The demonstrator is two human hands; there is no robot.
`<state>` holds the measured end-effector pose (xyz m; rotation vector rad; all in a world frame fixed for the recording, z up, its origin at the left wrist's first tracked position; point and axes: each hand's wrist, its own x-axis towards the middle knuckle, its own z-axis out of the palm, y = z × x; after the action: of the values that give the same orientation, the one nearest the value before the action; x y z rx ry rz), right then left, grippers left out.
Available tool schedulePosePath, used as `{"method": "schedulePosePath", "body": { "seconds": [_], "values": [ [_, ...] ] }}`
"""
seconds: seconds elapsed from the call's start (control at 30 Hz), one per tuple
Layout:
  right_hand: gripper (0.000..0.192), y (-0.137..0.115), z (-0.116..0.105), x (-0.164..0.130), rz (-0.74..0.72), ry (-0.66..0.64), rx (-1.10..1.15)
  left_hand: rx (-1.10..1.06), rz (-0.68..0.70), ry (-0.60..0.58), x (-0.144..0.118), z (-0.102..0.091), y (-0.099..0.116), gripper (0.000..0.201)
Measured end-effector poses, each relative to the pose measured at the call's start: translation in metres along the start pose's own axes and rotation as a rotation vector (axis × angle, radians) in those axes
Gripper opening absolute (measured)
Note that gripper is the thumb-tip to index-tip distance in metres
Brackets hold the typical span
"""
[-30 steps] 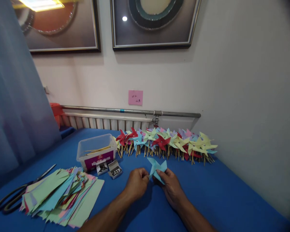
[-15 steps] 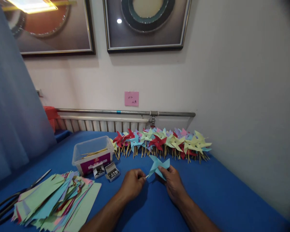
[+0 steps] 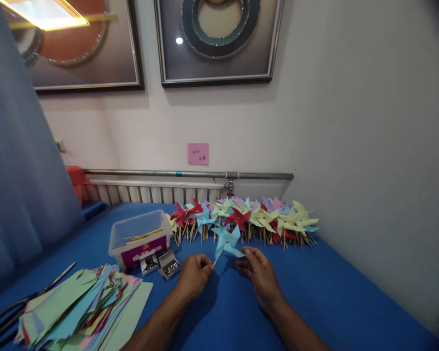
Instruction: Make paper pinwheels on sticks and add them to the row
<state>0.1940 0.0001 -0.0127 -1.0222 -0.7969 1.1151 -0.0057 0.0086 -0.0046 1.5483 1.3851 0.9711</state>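
Observation:
A light-blue paper pinwheel (image 3: 227,242) stands up between my two hands, its blades spread around a small pin at the centre. My left hand (image 3: 194,276) is closed, pinching the pinwheel's thin stick low down, and most of the stick is hidden. My right hand (image 3: 258,275) is beside the lower right blade with loosely curled fingers, a little apart. Its fingertips are at the blade's tip; whether they touch it is hard to tell. Behind, many finished pinwheels (image 3: 238,217) in red, yellow, blue and purple lie in a long heap with sticks toward me.
A clear plastic box (image 3: 117,238) holding wooden sticks (image 3: 142,236) stands left of centre. Before it are two small open boxes (image 3: 169,264) of metal pins. Coloured paper sheets (image 3: 80,307) and black-handled scissors (image 3: 12,312) lie at left on the blue tablecloth (image 3: 336,297). Pipes run along the wall.
The pinwheel has moved left and turned its face toward me. My right hand has let go of its centre and drawn back to a blade's tip. My left hand keeps the stick.

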Motion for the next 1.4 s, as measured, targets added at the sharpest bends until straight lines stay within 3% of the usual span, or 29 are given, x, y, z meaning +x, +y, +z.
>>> {"method": "schedulePosePath", "body": {
  "seconds": [0.23, 0.37, 0.43, 0.63, 1.0, 1.3, 1.4],
  "values": [
    [0.041, 0.001, 0.006, -0.007, -0.135, -0.124, -0.215, -0.168, -0.067, -0.022, 0.002, 0.003, 0.001, 0.016],
    [0.043, -0.001, 0.004, -0.004, -0.124, 0.031, -0.150, -0.199, -0.070, -0.035, 0.001, 0.004, 0.001, 0.019],
    [0.045, -0.004, 0.002, -0.003, -0.053, 0.046, -0.048, -0.210, -0.063, -0.061, 0.000, 0.007, 0.001, 0.019],
    [0.046, -0.009, 0.009, -0.013, 0.052, -0.058, 0.115, -0.282, -0.060, -0.097, -0.001, 0.013, 0.005, 0.012],
    [0.040, 0.020, 0.023, -0.023, 0.116, -0.276, -0.108, -0.404, -0.093, -0.168, -0.014, 0.025, 0.016, 0.017],
    [0.039, 0.017, 0.018, -0.015, 0.065, -0.184, -0.152, -0.403, -0.063, -0.160, -0.013, 0.039, -0.002, 0.019],
    [0.043, 0.009, 0.012, -0.009, -0.009, -0.049, -0.074, -0.369, -0.089, -0.126, -0.010, 0.037, -0.003, 0.016]
  ]
}}
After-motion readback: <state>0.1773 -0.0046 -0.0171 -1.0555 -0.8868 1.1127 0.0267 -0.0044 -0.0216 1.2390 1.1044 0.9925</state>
